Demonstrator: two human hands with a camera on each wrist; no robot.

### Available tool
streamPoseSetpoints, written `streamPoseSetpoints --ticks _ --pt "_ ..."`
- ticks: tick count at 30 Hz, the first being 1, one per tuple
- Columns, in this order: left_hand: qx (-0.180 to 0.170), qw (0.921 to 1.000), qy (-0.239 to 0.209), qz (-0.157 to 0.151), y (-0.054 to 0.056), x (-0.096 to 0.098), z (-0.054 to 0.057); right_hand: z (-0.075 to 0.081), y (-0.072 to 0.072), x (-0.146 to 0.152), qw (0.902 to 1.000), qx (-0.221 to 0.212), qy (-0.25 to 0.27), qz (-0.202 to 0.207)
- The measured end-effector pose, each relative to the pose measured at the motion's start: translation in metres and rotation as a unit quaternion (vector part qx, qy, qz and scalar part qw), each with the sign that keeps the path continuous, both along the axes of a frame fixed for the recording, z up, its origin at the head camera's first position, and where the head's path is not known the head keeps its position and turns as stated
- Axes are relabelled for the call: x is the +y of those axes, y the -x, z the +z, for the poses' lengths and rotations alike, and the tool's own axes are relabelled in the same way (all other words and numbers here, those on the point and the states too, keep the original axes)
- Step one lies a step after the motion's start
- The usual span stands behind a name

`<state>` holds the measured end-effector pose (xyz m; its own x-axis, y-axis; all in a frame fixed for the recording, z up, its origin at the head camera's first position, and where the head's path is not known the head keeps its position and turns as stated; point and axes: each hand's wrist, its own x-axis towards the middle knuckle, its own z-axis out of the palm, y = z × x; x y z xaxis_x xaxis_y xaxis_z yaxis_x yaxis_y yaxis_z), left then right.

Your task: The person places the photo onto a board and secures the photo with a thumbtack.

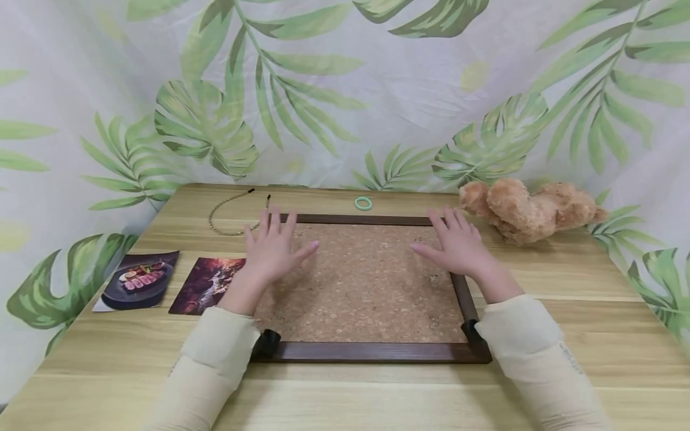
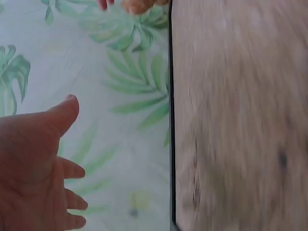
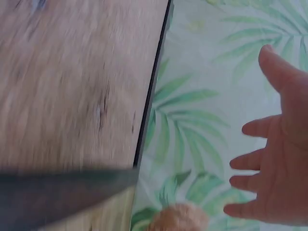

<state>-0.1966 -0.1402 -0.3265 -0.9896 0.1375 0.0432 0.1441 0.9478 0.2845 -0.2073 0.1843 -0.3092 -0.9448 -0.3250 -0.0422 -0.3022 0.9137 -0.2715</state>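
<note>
Cork board: a rectangular, speckled tan cork board [image 1: 361, 287] in a dark brown frame [image 1: 372, 352] lies flat at the middle of the pale wood-grain table [image 1: 388, 398], in front of the person.
Left hand: the left hand [image 1: 274, 248] is over the board's left part, fingers straight and spread, released, grasping nothing.
Right hand: the right hand [image 1: 458, 244] is over the board's far right corner, fingers likewise spread and released.
Contact: in both wrist views the visible fingertips stand against the backdrop, touching nothing.
Cards: left of the board lie a dark card picturing sliced meat on a plate [image 1: 141, 281] and a dark red patterned card [image 1: 202, 284], the latter partly behind the left forearm.
Far edge: a thin gold-toned chain with black ends [image 1: 210, 219] lies curved at left; a mint-green ring [image 1: 363, 203] lies beyond the frame.
Plush: a fluffy light-brown plush [image 1: 528, 209] lies right of the board.
Backdrop: white leaf-printed fabric [image 1: 409, 108] hangs behind.
</note>
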Motion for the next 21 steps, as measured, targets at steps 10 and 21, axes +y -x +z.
streamPoseSetpoints --ticks 10,21 --pt "0.056 0.9945 -0.088 0.010 -0.018 -0.078 -0.010 -0.015 -0.015 0.060 0.9902 0.035 0.134 0.013" --pt "0.039 0.9750 -0.208 0.068 -0.032 -0.150 -0.032 -0.048 -0.025 0.102 0.9476 -0.041 0.306 -0.080"
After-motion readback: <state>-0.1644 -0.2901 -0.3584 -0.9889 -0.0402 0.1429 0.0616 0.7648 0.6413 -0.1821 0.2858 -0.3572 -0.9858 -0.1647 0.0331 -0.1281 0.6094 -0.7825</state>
